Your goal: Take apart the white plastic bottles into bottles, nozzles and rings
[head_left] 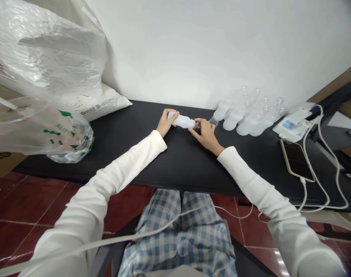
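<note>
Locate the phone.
In the head view, the phone lies on the right of the black table, right of the right hand, plugged into a white cable.

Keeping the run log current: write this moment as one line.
Left hand: holding white bottle | right hand: fingers at bottle's right end | more white bottles: grouped toward right | phone: far right

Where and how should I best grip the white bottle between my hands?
Probably its broader left end, from your left: the white bottle is held sideways by your left hand, with your right hand at the narrower right end.
</note>
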